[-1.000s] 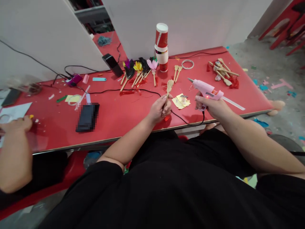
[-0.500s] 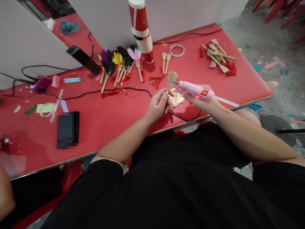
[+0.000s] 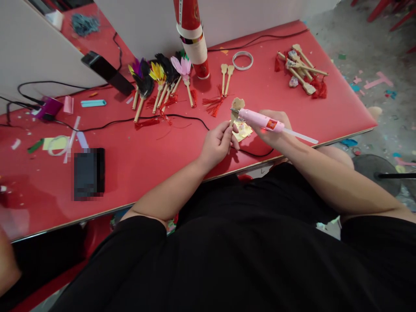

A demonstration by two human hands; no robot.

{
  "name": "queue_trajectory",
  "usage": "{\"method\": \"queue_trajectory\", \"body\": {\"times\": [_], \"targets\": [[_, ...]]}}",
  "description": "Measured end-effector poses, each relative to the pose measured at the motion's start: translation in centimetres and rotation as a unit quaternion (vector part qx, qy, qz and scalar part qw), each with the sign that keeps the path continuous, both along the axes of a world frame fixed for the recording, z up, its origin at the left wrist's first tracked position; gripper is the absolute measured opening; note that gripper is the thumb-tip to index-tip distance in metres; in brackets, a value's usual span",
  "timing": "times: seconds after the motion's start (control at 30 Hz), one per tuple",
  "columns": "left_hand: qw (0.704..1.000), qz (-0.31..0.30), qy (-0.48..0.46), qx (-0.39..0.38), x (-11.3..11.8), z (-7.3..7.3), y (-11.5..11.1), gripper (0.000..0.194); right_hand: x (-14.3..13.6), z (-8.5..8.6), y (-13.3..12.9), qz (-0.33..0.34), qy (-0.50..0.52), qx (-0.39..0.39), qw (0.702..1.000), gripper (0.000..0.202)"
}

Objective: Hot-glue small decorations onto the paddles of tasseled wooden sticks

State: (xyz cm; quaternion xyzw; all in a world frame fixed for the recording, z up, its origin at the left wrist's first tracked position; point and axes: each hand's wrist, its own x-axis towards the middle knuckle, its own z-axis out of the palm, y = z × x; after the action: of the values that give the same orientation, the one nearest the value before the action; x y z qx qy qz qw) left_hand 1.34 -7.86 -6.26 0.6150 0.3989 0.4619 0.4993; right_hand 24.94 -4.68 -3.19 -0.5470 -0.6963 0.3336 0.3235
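Near the table's front edge, my left hand (image 3: 217,145) pinches the handle of a flat wooden piece (image 3: 238,103) whose broad scalloped head points up. My right hand (image 3: 274,130) is wrapped round a pink glue gun (image 3: 260,119) with a clear glue stick sticking out of its back. The gun's metal tip lies against or just over the lower part of the wooden head; exact contact cannot be told. Below the gun lies a yellow sheet (image 3: 243,131) with small bits on it. Two similar wooden pieces (image 3: 229,79) with red tassels rest just behind.
Feathered sticks (image 3: 158,77), stacked paper cups (image 3: 196,50) and a tape ring (image 3: 242,61) stand or lie at the back of the red table (image 3: 156,160). Tasselled sticks (image 3: 302,71) are piled right. A dark device (image 3: 87,173), a black cable and a purple box (image 3: 48,107) are left.
The glue gun's tip has moved left, from the right side of the wooden head to its lower part. The whole view has shifted slightly.
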Motion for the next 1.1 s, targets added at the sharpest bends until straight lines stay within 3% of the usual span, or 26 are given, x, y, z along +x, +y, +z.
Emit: {"method": "queue_trajectory", "body": {"times": [0.17, 0.43, 0.67, 0.83, 0.97, 1.1], "targets": [[1.000, 0.006, 0.011, 0.003, 0.2, -0.3, -0.2, 0.039, -0.2, 0.3, -0.9, -0.010, 0.002, 0.036, 0.999, 0.068], [0.999, -0.007, 0.027, 0.036, 0.0, -1.4, 0.1, 0.050, 0.3, -1.1, -0.3, -0.002, -0.057, 0.126, 0.990, 0.032], [0.996, 0.008, 0.057, 0.064, -0.2, -1.2, -0.2, 0.050, 0.5, -1.4, -0.1, -0.014, -0.113, 0.145, 0.983, 0.010], [0.994, 0.007, 0.068, 0.090, -0.3, -1.0, -0.5, 0.050, 0.7, -1.6, 0.4, -0.037, -0.045, 0.126, 0.990, 0.028], [0.988, 0.026, 0.081, 0.128, -0.5, -0.5, -1.1, 0.049, 2.8, -1.4, 1.9, -0.087, 0.038, 0.117, 0.989, 0.033], [0.991, 0.046, 0.061, 0.109, -0.7, -0.5, -0.9, 0.052, 3.9, -0.6, 1.4, -0.055, 0.022, 0.137, 0.989, 0.047]]}}
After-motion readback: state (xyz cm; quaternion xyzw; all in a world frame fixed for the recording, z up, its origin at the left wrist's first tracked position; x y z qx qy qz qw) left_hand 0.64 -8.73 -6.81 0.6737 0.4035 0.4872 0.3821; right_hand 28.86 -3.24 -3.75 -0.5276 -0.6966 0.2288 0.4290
